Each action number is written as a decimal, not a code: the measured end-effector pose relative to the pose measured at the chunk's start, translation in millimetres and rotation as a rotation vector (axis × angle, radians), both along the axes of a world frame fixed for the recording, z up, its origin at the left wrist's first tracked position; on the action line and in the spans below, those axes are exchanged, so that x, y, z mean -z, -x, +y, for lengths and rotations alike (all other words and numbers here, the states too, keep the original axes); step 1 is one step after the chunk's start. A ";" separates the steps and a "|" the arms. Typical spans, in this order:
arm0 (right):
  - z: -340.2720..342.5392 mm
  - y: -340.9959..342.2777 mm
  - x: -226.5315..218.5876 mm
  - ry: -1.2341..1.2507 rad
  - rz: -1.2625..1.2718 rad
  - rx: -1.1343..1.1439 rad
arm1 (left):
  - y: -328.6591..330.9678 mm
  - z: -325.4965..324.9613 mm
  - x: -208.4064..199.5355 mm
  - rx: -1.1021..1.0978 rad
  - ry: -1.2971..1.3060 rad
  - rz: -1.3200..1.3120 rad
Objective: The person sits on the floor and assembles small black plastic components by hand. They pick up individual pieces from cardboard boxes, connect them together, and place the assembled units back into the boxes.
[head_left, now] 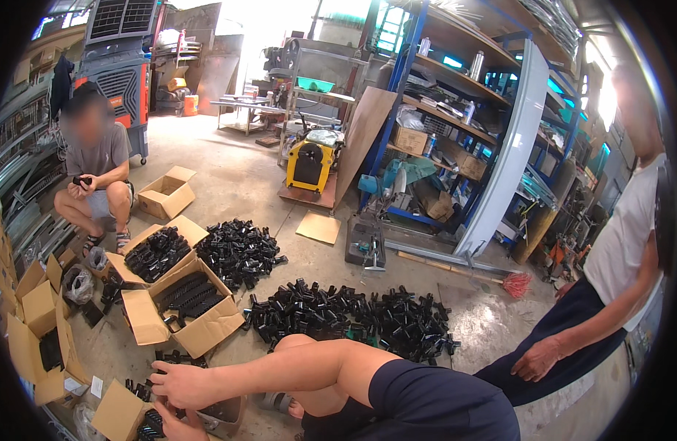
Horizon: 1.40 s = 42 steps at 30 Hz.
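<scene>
At the lower left, my right hand (185,386) reaches across my bent knee, its fingers curled and closed. Whatever it grips is hidden or too small to name. Just below, by the bottom edge, my left hand (182,426) is partly cut off, its fingers bent too; I cannot make out what is in them. Both hands are close together over a cardboard box (112,413) with black plastic parts (152,422) in it. Partly behind my right forearm stands another container (232,420). More black parts (178,358) lie just beyond my right hand.
Open cartons (143,317) of black parts stand at left, beside loose piles (301,312) on the floor. A squatting person (96,158) holds a black part; another person (610,279) stands at right. Beyond are a yellow machine (309,167), shelving (456,70) and a red broom (516,284).
</scene>
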State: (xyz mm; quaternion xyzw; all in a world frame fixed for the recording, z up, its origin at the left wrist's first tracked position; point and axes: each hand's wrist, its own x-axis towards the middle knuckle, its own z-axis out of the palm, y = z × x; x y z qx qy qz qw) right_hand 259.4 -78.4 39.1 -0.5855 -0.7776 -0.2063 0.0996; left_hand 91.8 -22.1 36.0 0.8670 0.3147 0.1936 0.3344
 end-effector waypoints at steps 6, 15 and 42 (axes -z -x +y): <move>4.0 -11.7 9.2 0.016 0.088 -0.082 | 1.1 -4.1 -11.6 0.027 0.050 -0.016; -17.5 -0.6 -2.2 0.048 0.059 0.013 | 2.9 -14.4 -6.4 0.069 0.074 -0.100; 4.8 23.2 -60.4 -0.007 0.167 -0.155 | 26.0 14.8 11.8 -0.101 -0.070 -0.312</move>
